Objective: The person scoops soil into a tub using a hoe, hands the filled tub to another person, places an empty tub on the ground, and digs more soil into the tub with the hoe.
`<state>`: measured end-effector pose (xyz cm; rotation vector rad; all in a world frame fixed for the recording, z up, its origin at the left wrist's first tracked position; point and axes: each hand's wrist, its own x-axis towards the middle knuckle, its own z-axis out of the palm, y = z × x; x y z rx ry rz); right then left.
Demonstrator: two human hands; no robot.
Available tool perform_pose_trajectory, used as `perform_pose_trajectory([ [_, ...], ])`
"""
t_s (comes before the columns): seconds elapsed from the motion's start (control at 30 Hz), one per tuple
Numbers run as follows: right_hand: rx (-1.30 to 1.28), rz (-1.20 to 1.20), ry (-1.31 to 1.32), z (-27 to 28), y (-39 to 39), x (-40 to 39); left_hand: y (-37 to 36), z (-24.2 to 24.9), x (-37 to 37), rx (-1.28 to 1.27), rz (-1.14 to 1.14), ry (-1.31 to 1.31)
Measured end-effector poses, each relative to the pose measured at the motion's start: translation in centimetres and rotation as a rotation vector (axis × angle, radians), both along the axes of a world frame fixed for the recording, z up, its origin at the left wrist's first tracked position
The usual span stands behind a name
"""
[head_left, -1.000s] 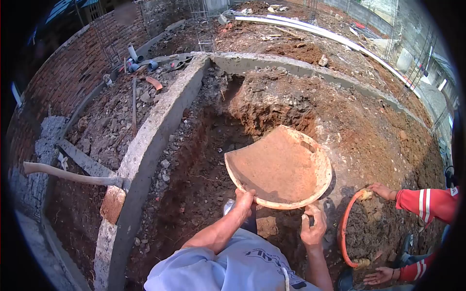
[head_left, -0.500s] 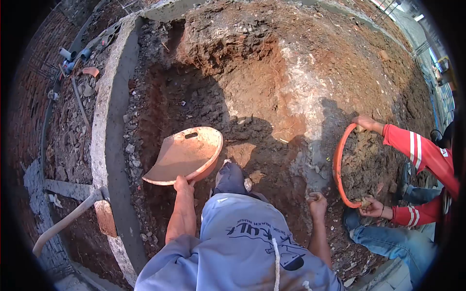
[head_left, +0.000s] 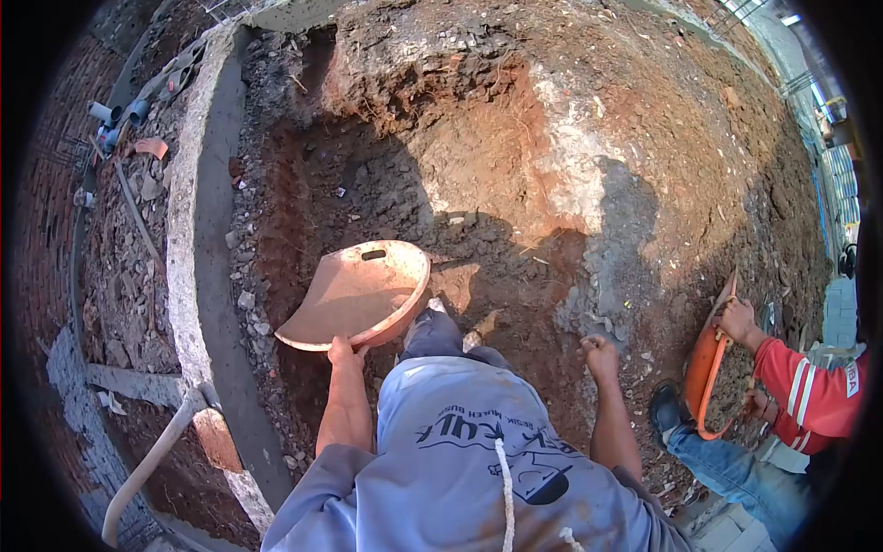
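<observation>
My left hand (head_left: 344, 357) grips the near rim of an orange plastic dirt pan (head_left: 345, 294) with a slot handle on its far side. The pan is tilted so its inside faces up; a thin coat of dirt is on it and no load shows. On the other side of my body, my right hand (head_left: 600, 356) hangs in a loose fist over the soil, with nothing seen in it. Below and ahead is a dug pit (head_left: 478, 184) of brown earth, partly in shadow. One of my legs (head_left: 430, 333) shows beside the pan.
A co-worker in a red sleeve (head_left: 805, 386) holds another orange pan (head_left: 706, 368) at the right, close to a dirt heap. A concrete beam (head_left: 216, 248) runs along my left, with a wooden handle (head_left: 152, 465) leaning on it. Pipes (head_left: 106, 115) and rubble lie beyond.
The co-worker's pan has swung lower and toward the co-worker, now tipped on edge. My pan stays in my left hand, shifted slightly right in view. My right hand is still closed.
</observation>
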<state>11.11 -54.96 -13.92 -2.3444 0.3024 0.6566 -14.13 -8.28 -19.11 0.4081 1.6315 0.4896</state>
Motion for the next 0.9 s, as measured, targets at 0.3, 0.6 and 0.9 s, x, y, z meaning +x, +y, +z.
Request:
perform_pose_trajectory([
  [0.3,-0.009,-0.186,0.238,-0.2,0.1,-2.5,6.4,-0.4,-0.1,-0.070,-0.136,-0.045],
  [0.6,-0.104,0.071,0.193,-4.1,1.4,0.9,5.9,-3.0,-5.9,-0.088,-0.031,0.009],
  [0.9,0.005,0.097,0.092,1.5,11.9,7.2,5.2,-4.1,-7.1,-0.128,-0.054,0.084],
])
